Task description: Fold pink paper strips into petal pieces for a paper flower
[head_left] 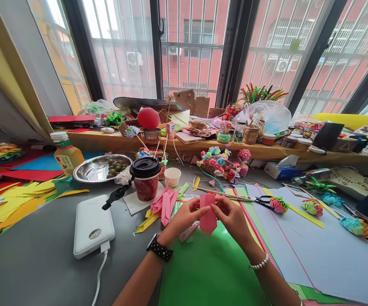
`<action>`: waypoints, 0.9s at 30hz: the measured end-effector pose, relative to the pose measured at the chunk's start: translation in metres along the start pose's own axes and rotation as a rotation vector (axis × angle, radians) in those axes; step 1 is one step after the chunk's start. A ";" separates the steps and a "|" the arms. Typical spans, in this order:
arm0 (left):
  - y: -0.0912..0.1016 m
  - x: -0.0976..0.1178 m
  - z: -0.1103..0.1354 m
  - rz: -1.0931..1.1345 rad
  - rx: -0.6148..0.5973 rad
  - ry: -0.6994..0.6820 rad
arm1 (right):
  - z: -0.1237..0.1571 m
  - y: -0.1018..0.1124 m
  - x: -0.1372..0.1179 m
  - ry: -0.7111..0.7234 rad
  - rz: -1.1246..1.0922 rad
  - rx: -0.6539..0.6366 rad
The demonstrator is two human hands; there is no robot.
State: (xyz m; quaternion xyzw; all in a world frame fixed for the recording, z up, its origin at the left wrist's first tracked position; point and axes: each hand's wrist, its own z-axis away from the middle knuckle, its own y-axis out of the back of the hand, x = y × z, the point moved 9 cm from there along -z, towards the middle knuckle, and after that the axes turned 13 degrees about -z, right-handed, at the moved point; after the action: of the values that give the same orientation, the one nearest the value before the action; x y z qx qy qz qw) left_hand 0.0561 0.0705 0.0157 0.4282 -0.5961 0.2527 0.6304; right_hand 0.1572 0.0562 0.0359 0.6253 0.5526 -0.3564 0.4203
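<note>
A piece of pink paper (208, 225), folded to a point at its lower end, is held up between both hands. My left hand (188, 214) pinches its left edge, thumb across the front. My right hand (227, 212) grips the right edge with thumb and fingers. Below them lies a shiny green mat (212, 267). A small patterned item (189, 232) rests on the mat beneath my left hand; I cannot make out what it is. Left of my hands, several folded pink paper strips (165, 204) are piled beside yellow folded strips (147, 222).
A white power bank (94, 225) with a cable lies left. Behind stand a lidded coffee cup (146, 180), a paper cup (172, 177), a metal plate (88, 170) with fruit and a juice bottle (66, 155). Scissors (266, 203) and paper sheets (340, 250) are right.
</note>
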 end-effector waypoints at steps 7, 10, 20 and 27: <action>0.004 -0.009 -0.004 0.072 0.118 0.020 | 0.004 0.004 -0.008 0.064 0.180 0.094; 0.002 -0.011 -0.004 0.070 0.136 0.023 | 0.005 0.003 -0.013 0.139 0.236 0.105; 0.007 -0.010 -0.001 0.093 0.249 0.030 | 0.012 -0.007 -0.021 0.375 0.389 0.023; 0.009 -0.012 0.000 0.234 0.268 0.069 | 0.014 -0.016 -0.024 0.439 0.481 -0.064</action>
State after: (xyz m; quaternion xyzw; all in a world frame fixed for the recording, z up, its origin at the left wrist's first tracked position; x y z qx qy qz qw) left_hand 0.0468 0.0770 0.0065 0.4273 -0.5807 0.4161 0.5541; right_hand 0.1385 0.0348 0.0500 0.7864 0.4773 -0.0859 0.3826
